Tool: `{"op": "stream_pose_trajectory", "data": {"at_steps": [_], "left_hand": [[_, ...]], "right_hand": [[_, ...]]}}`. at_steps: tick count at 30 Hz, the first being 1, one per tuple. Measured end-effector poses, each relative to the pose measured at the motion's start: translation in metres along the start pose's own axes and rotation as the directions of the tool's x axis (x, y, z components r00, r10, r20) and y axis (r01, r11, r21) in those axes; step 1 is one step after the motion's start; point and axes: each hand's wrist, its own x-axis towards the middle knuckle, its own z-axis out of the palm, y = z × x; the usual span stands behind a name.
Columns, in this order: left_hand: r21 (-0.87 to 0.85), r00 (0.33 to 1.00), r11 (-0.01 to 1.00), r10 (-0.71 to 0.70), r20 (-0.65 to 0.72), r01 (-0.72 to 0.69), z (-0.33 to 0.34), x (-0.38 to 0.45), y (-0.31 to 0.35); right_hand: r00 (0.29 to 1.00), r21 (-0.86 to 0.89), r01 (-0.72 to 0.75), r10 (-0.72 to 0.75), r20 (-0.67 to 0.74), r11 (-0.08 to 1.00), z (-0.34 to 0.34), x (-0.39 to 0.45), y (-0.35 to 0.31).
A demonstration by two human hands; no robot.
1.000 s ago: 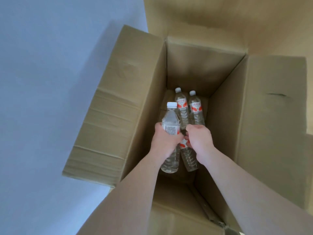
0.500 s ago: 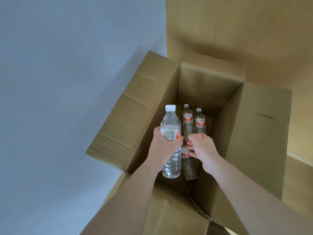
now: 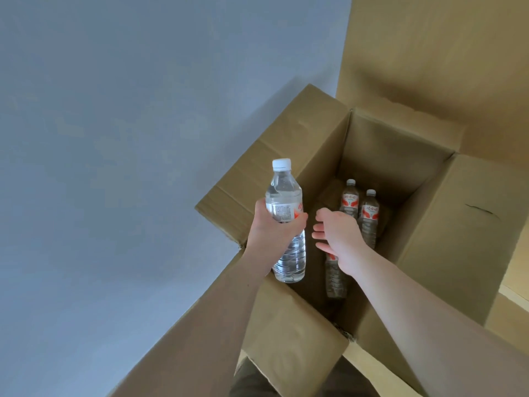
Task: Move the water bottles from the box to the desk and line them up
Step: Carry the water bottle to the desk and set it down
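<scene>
My left hand [image 3: 272, 229] grips a clear water bottle [image 3: 286, 222] with a white cap and a red-and-white label, upright above the left edge of the open cardboard box [image 3: 446, 233]. My right hand [image 3: 339, 236] hovers over the box with relaxed fingers and holds nothing. Deep in the box two bottles [image 3: 360, 209] stand side by side at the far end. A third bottle [image 3: 335, 279] lies under my right wrist, partly hidden by it.
The box's flaps are spread out on all sides; the left flap [image 3: 274, 156] lies against a pale grey wall [image 3: 128, 138]. A tall cardboard panel [image 3: 443, 53] rises behind the box. The desk is not in view.
My left hand has lifted its bottle up and to the left, out of the box. My right hand has let go of the lower bottle and opened. The view has shifted left.
</scene>
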Motion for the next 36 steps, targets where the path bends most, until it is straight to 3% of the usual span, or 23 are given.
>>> {"op": "stream_pose_trajectory", "data": {"at_steps": [15, 36], "left_hand": [[-0.105, 0.986, 0.991, 0.065, -0.154, -0.082, -0.102, -0.038, -0.007], [-0.261, 0.908, 0.964, -0.068, -0.414, -0.047, -0.266, -0.144, -0.105]], "right_hand": [[0.978, -0.117, 0.185, -0.171, 0.123, 0.976, 0.081, -0.056, -0.012], [0.914, -0.312, 0.323, -0.209, 0.347, 0.893, 0.236, -0.163, 0.070]]}}
